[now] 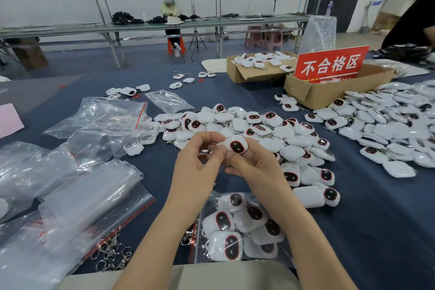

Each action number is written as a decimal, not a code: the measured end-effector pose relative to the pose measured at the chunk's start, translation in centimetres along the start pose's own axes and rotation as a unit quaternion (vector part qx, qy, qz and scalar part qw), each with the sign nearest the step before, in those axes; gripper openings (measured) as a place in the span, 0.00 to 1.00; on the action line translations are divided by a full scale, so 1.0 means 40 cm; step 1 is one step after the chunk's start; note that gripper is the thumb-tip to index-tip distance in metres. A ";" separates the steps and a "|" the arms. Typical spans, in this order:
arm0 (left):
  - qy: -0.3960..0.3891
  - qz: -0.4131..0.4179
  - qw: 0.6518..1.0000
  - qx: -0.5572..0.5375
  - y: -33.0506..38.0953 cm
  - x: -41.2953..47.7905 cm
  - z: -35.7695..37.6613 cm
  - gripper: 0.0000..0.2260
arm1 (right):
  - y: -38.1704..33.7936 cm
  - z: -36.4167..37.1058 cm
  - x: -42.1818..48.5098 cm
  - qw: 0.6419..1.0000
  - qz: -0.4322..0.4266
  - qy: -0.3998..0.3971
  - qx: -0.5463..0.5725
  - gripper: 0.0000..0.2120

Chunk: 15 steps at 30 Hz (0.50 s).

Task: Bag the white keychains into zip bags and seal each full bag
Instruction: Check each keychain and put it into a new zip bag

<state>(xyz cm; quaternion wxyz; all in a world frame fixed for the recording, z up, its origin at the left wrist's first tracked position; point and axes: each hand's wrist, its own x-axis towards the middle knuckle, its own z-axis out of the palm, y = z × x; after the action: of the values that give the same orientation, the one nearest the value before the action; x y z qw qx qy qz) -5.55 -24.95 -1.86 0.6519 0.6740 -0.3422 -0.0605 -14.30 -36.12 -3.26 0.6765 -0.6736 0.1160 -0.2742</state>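
Currently: one keychain held in both hands

From my remote seat I see both hands raised over the table [376, 231], meeting just above the near edge of the pile [259, 129] of white keychains. Between them is one keychain [236, 145], with its dark, red-rimmed face towards the camera. My right hand [256, 167] grasps it from below, thumb up against its lower edge. My left hand [200, 160] has its fingers curled in and pinches at the keychain's left side; motion blur hides the exact contact there.

Directly below my wrists lies a bag [240, 226], flat on the cloth, with several keychains inside. I cannot tell whether its red zip strip is closed.

To the left, empty bags [89, 207] lie in a loose, overlapping heap. Metal rings [113, 254] lie at the heap's near edge. A few keychains sit under the farther bags.

Further right, a second heap [388, 125] spreads out well apart from the pile. Behind it stands a box [329, 94] with a red sign [332, 63], and beside that a flatter box [249, 73] holds more keychains.
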 end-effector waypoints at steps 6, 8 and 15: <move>-0.078 -0.007 0.997 0.014 -0.010 0.003 -0.007 0.12 | 0.003 -0.018 -0.002 0.995 -0.010 -0.022 0.100 0.08; -0.105 -0.016 0.994 0.017 -0.014 0.001 -0.012 0.14 | 0.006 -0.021 -0.001 0.994 -0.011 -0.013 0.104 0.08; -0.083 -0.011 0.996 0.005 -0.015 0.004 -0.016 0.15 | 0.010 -0.016 0.000 0.991 -0.005 -0.013 0.135 0.09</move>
<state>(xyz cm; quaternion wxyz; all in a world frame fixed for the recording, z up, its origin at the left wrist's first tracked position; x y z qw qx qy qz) -4.87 -24.55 -2.27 0.6171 0.6735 -0.3882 -0.1220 -14.57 -36.70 -3.69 0.7612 -0.5803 0.0659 -0.2820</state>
